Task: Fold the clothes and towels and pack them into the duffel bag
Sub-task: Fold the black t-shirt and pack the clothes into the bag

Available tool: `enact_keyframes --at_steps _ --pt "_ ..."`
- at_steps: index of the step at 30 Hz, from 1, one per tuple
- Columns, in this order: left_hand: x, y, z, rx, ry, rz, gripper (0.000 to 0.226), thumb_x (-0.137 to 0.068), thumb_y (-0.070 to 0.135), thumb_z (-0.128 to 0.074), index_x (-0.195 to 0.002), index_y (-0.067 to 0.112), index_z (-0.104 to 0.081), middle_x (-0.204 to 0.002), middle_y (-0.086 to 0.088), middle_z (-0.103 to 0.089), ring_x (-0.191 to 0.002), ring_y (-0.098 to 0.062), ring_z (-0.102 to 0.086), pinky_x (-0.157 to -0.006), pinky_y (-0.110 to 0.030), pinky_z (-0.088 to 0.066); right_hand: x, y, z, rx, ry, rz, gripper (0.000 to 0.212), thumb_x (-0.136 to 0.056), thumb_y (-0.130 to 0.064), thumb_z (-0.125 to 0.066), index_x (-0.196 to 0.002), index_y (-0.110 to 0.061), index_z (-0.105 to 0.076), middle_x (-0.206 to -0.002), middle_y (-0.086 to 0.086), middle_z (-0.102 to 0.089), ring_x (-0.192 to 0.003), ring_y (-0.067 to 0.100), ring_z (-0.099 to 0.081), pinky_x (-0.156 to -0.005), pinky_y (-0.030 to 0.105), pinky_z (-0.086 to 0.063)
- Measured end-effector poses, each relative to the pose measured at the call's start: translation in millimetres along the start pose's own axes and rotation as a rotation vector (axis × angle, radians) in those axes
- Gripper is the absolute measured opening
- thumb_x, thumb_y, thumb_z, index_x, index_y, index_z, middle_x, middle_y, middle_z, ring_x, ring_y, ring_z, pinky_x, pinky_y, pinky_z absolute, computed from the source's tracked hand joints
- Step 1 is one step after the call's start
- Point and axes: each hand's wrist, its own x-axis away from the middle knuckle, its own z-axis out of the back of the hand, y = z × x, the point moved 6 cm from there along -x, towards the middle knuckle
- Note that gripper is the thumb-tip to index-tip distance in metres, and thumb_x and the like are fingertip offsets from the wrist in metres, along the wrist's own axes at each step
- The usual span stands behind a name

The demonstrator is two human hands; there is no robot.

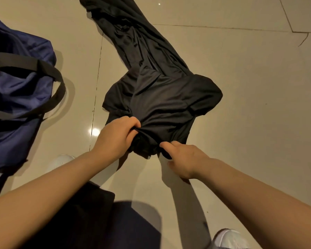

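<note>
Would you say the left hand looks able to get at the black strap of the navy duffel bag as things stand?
Probably yes: the black strap lies exposed left of the left hand, bare floor between, but its grip is on the black garment.

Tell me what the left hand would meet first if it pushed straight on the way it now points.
The left hand already grips the black garment at its near edge and points up and to the right. Going on, it would probably plough into that garment's bunched body on the tiled floor; depth is unclear.

Bare floor [241, 123] lies open right of the black garment [162, 97] (the blue duffel bag [16, 90] crowds the left).
</note>
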Motion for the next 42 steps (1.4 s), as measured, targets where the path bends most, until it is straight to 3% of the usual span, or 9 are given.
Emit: enact_keyframes --at_steps 5,9,13,18,26,31,35,38,42 --pt "21 18 13 -0.078 -0.006 -0.153 0.016 -0.093 0.027 -0.052 -0.096 0.019 -0.066 -0.084 -0.001 -0.065 -0.078 -0.025 -0.058 -0.068 -0.037 -0.045 25 10 -17 0.0 -0.01 -0.056 0.046 -0.097 -0.024 -0.046 -0.14 -0.021 -0.03 -0.144 0.005 -0.04 -0.118 0.032 -0.051 -0.094 0.041 -0.044" --pt "48 53 33 -0.099 -0.078 -0.355 0.032 -0.091 0.041 -0.039 -0.092 0.021 -0.064 -0.078 0.005 -0.062 -0.068 -0.016 -0.055 -0.064 -0.027 -0.038 54 5 -16 -0.048 -0.019 -0.078 0.058 -0.095 -0.034 -0.051 -0.145 -0.026 -0.023 -0.147 0.003 -0.033 -0.12 0.027 -0.05 -0.096 0.039 -0.045" --pt "64 90 83 -0.004 -0.082 -0.356 0.039 -0.089 0.051 -0.034 -0.1 0.027 -0.062 -0.088 0.015 -0.055 -0.077 -0.004 -0.051 -0.064 -0.017 -0.039 97 -32 49 -0.323 0.212 -0.004 0.067 -0.086 -0.048 -0.064 -0.141 -0.029 -0.032 -0.136 -0.001 -0.045 -0.117 0.017 -0.052 -0.094 0.032 -0.047" --pt "72 172 170 0.197 0.049 -0.275 0.008 -0.094 0.033 -0.055 -0.097 0.03 -0.062 -0.086 0.021 -0.056 -0.08 0.005 -0.053 -0.074 -0.02 -0.042 176 -78 160 -0.358 0.541 0.06 0.012 -0.092 -0.023 -0.055 -0.098 -0.014 -0.061 -0.093 0.003 -0.062 -0.087 0.02 -0.057 -0.073 0.037 -0.046" --pt "144 292 289 0.378 -0.023 -0.251 0.027 -0.087 0.031 -0.066 -0.112 0.035 -0.055 -0.098 0.016 -0.057 -0.094 -0.006 -0.059 -0.089 -0.029 -0.052 352 -108 215 -0.823 0.849 0.065 0.009 -0.095 -0.015 -0.051 -0.097 -0.019 -0.059 -0.098 0.004 -0.064 -0.088 0.018 -0.061 -0.063 0.02 -0.046" --pt "198 314 277 0.518 -0.012 -0.173 0.023 -0.084 0.026 -0.07 -0.101 0.03 -0.054 -0.1 0.002 -0.061 -0.092 -0.016 -0.064 -0.084 -0.037 -0.057 423 -131 205 -0.707 1.04 0.065 0.012 -0.095 -0.012 -0.05 -0.097 -0.022 -0.056 -0.093 -0.002 -0.06 -0.088 0.016 -0.058 -0.075 0.03 -0.054" --pt "224 297 254 0.409 0.004 -0.121 0.013 -0.087 0.015 -0.064 -0.09 0.023 -0.054 -0.09 -0.005 -0.062 -0.086 -0.026 -0.063 -0.079 -0.048 -0.055 451 -147 202 -0.336 1.153 0.022 0.012 -0.096 -0.011 -0.047 -0.101 -0.019 -0.054 -0.084 -0.005 -0.055 -0.076 0.013 -0.053 -0.059 0.022 -0.044" --pt "227 285 260 0.501 0.062 -0.089 0.014 -0.088 0.008 -0.061 -0.089 0.02 -0.053 -0.097 -0.003 -0.059 -0.083 -0.023 -0.06 -0.064 -0.033 -0.049 455 -147 201 -0.201 1.14 0.013 0.01 -0.097 -0.011 -0.044 -0.101 -0.017 -0.052 -0.081 -0.006 -0.051 -0.074 0.014 -0.05 -0.059 0.023 -0.039" --pt "229 269 267 0.738 0.021 -0.022 0.018 -0.092 0.007 -0.058 -0.091 0.024 -0.053 -0.105 -0.006 -0.061 -0.086 -0.022 -0.062 -0.069 -0.031 -0.053 446 -145 194 -0.065 0.99 -0.031 0.013 -0.099 -0.016 -0.042 -0.107 -0.016 -0.052 -0.097 -0.002 -0.054 -0.087 0.024 -0.053 -0.077 0.041 -0.048"
